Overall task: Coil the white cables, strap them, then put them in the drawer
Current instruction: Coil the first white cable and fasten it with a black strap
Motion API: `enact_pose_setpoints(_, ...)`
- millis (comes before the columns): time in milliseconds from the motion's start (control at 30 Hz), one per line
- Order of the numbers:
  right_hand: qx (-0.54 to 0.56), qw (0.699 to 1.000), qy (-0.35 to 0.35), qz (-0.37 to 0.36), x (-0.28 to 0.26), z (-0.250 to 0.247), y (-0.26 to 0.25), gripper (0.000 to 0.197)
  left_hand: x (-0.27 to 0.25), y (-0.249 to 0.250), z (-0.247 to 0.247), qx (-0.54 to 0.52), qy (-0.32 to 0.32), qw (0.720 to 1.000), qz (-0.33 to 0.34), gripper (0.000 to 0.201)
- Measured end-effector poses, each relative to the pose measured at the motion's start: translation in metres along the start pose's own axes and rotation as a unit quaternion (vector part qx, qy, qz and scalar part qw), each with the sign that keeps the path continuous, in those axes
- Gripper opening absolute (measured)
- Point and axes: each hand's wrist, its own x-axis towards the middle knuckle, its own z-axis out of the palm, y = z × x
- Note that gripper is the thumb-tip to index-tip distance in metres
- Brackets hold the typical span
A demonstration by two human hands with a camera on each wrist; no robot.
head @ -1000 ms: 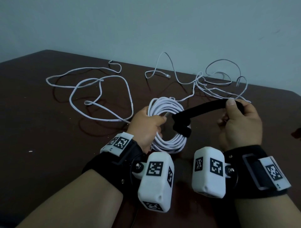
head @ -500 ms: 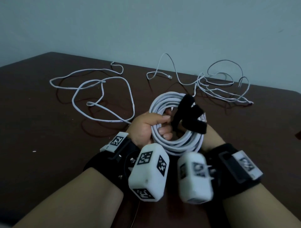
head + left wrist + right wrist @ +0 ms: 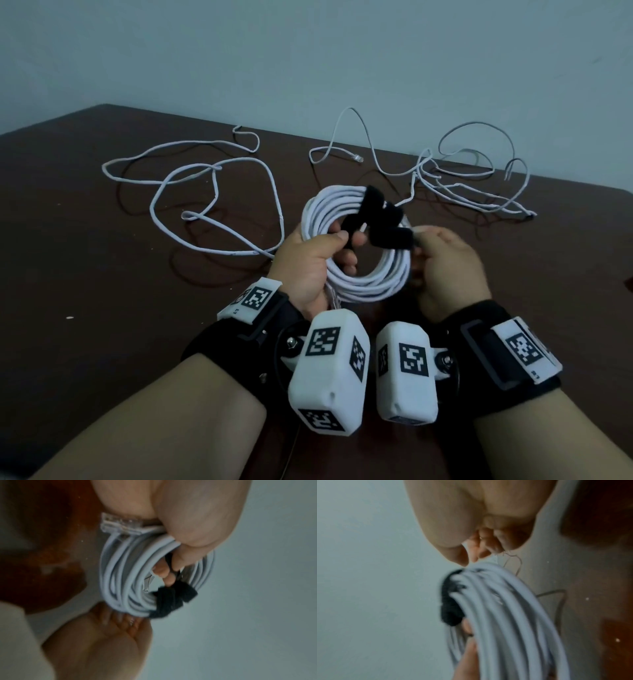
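A coil of white cable (image 3: 363,287) is held above the brown table (image 3: 102,274). My left hand (image 3: 315,263) grips its left side, fingers curled through the ring. A black strap (image 3: 387,222) is wound over the coil's top right in a few turns. My right hand (image 3: 445,263) is at the coil's right edge, thumb and forefinger pinching the strap's end. In the left wrist view, coil (image 3: 120,574) and strap (image 3: 171,599) hang under my curled fingers. The right wrist view shows the strap (image 3: 450,608) on the coil (image 3: 505,615) just below my pinched fingertips.
Two loose white cables lie on the table behind the hands: one sprawled at the back left (image 3: 212,171), one tangled at the back right (image 3: 472,192) near the table's far edge. A pale wall (image 3: 308,51) rises behind.
A second ago my right hand held the strap stretched out to the right. It then passed round the coil, and the strap now lies wound on it, with the right hand back at the coil's right edge.
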Motion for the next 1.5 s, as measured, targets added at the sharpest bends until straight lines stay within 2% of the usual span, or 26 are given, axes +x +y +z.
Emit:
enact_pose_setpoints(67, 0.024, 0.998, 0.036, -0.055, -0.005, 0.001, -0.006, 0.026, 0.004, -0.001, -0.003, 0.012, 0.03, 0.999, 0.022, 0.023)
enact_pose_setpoints(100, 0.024, 0.996, 0.015, -0.08, -0.011, 0.004, -0.01, 0.025, 0.006, -0.002, -0.003, 0.01, 0.039, 0.999, 0.031, 0.023)
enact_pose_setpoints(167, -0.07, 0.986, -0.06, -0.136, -0.022, 0.012, -0.011, 0.026, 0.007, -0.003, -0.002, -0.004, 0.045, 0.998, 0.05, 0.021)
enact_pose_setpoints(233, -0.194, 0.961, -0.109, -0.165, -0.028, 0.019, -0.007, 0.019, 0.004, -0.004, 0.001, -0.006, 0.043, 0.997, 0.068, 0.016)
enact_pose_setpoints(433, -0.341, 0.924, -0.06, -0.164, -0.02, 0.019, -0.003, 0.019, 0.002, -0.008, 0.006, -0.002, 0.032, 0.997, 0.069, 0.015)
enact_pose_setpoints(500, -0.361, 0.916, -0.048, -0.168, -0.02, 0.022, -0.004, 0.017, 0.0, -0.008, 0.006, -0.001, 0.021, 0.998, 0.059, 0.018)
enact_pose_setpoints(600, -0.38, 0.909, -0.047, -0.163, -0.02, 0.024, -0.004, 0.024, -0.001, -0.009, 0.005, 0.001, 0.01, 0.999, 0.052, 0.022)
enact_pose_setpoints(767, -0.402, 0.901, -0.035, -0.163, -0.021, 0.027, -0.005, 0.025, -0.001, -0.011, 0.005, -0.003, 0.024, 0.999, 0.033, 0.031)
enact_pose_setpoints(900, -0.431, 0.889, -0.009, -0.154, -0.02, 0.026, -0.005, 0.023, 0.0, -0.012, 0.005, -0.002, -0.006, 1.0, 0.004, 0.033)
enact_pose_setpoints(967, -0.434, 0.888, 0.008, -0.15, -0.018, 0.025, -0.005, 0.02, -0.001, -0.014, 0.005, -0.007, -0.022, 1.0, -0.002, 0.037)
enact_pose_setpoints(1100, -0.423, 0.893, 0.022, -0.15, -0.015, 0.023, -0.007, 0.015, -0.002, -0.016, 0.007, -0.026, -0.055, 0.998, -0.01, 0.056)
enact_pose_setpoints(1133, -0.401, 0.904, 0.02, -0.149, -0.014, 0.022, -0.007, 0.009, -0.002, -0.017, 0.007, -0.031, -0.065, 0.997, -0.008, 0.055)
enact_pose_setpoints(1200, -0.343, 0.93, 0.011, -0.135, -0.014, 0.021, -0.007, 0.014, -0.002, -0.017, 0.008, -0.033, -0.081, 0.996, -0.005, 0.042)
enact_pose_setpoints(1267, -0.298, 0.947, -0.003, -0.121, -0.013, 0.021, -0.005, 0.015, -0.005, -0.017, 0.01, -0.042, -0.09, 0.995, 0.0, 0.042)
enact_pose_setpoints(1367, -0.24, 0.963, -0.026, -0.121, -0.015, 0.022, -0.003, 0.019, -0.003, -0.016, 0.011, -0.053, -0.072, 0.996, 0.019, 0.043)
enact_pose_setpoints(1500, -0.234, 0.96, -0.068, -0.14, -0.018, 0.023, -0.008, 0.028, 0.004, -0.013, 0.006, -0.074, -0.006, 0.996, 0.039, 0.026)
